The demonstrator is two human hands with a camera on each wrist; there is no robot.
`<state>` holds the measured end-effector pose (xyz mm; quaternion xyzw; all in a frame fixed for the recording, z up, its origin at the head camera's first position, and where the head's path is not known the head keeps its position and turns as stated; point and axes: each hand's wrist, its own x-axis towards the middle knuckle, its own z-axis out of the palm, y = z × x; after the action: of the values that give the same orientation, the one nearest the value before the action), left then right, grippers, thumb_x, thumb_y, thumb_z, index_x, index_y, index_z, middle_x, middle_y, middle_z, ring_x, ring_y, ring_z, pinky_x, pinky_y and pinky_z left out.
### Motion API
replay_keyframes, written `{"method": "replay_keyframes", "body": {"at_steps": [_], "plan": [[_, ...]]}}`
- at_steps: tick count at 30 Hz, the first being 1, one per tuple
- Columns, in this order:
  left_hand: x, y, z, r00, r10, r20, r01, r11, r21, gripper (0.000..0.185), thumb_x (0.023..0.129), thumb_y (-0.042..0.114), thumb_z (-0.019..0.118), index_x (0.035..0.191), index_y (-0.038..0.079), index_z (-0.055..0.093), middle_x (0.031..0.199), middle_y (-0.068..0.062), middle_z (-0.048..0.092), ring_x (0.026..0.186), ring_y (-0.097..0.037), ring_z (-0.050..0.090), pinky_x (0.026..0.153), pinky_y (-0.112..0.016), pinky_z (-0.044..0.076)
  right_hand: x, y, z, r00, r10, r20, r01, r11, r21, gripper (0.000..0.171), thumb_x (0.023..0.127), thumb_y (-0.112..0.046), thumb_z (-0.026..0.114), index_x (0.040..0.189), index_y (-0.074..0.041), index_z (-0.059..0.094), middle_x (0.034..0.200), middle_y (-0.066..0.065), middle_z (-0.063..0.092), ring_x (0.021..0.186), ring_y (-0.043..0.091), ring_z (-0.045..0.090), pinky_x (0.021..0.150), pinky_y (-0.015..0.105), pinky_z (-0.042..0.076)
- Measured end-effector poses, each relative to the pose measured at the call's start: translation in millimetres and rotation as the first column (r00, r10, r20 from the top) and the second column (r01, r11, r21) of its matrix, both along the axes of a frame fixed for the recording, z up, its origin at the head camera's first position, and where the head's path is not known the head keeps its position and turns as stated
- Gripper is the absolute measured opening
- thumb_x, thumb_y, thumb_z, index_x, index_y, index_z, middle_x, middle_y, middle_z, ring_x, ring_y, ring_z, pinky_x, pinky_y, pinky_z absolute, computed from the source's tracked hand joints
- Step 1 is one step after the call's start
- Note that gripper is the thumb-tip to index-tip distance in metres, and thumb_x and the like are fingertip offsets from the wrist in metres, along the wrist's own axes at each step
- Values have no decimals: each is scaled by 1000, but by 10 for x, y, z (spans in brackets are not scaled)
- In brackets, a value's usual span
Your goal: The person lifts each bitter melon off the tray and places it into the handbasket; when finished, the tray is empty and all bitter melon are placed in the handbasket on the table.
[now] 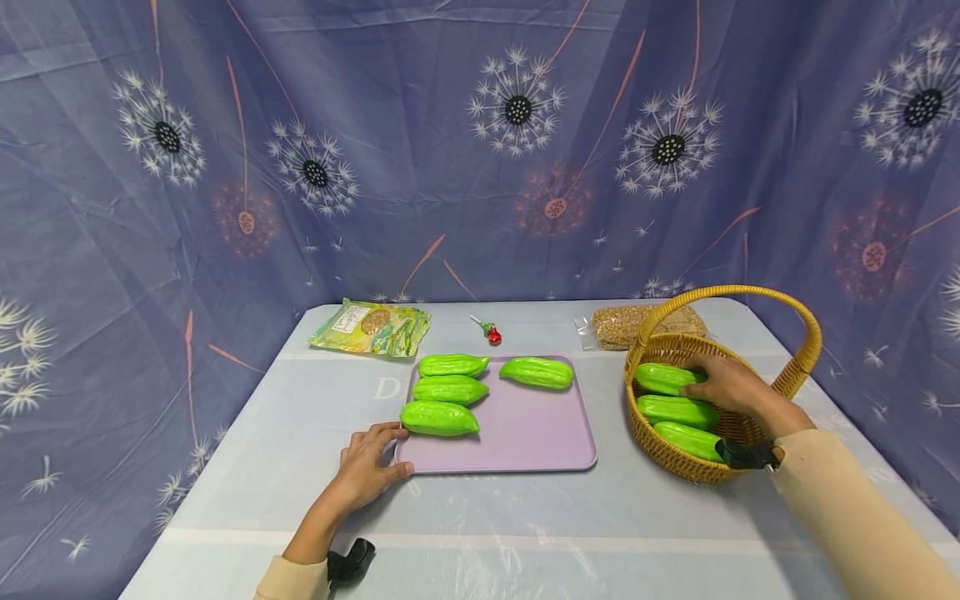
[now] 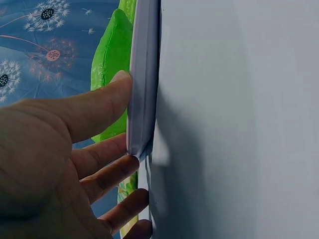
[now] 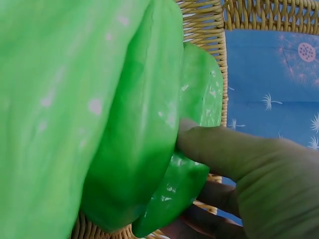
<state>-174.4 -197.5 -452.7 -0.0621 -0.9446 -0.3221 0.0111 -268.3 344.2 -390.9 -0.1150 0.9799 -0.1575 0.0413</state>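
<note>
My left hand (image 1: 367, 462) holds the near left corner of the lilac tray (image 1: 525, 442); its thumb lies at the rim (image 2: 142, 74) and its fingertips meet the side. Three green ridged gourds (image 1: 450, 390) lie stacked in a column at the tray's left, and another green gourd (image 1: 536, 372) lies at its back right. Inside the wicker basket (image 1: 645, 446), my right hand (image 1: 723, 383) grips the farthest green gourd (image 3: 202, 94), thumb against one side and fingers partly hidden behind it. Two more green gourds (image 1: 678, 411) sit nearer in the basket.
A green printed packet (image 1: 371, 327) lies at the table's back left. Close to the tray's far edge is a small red flower-like item (image 1: 492, 335) with a stem. Behind the basket, whose tall handle (image 1: 806, 354) arches over, rests a clear bag of grains (image 1: 622, 327).
</note>
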Motion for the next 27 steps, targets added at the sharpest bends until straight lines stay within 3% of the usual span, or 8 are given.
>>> {"method": "replay_keyframes", "body": {"at_steps": [27], "plan": [[-7,5,6,1000,0,11,0,1000,-10,49,78,22,74,122,8,59,139,-10,49,124,-33,39,90,-50,27,-44,-34,-31,1000,0,21,0,1000,28,49,85,-31,67,120,3,58,119,29,58,110,52,50,85,58,42]]}}
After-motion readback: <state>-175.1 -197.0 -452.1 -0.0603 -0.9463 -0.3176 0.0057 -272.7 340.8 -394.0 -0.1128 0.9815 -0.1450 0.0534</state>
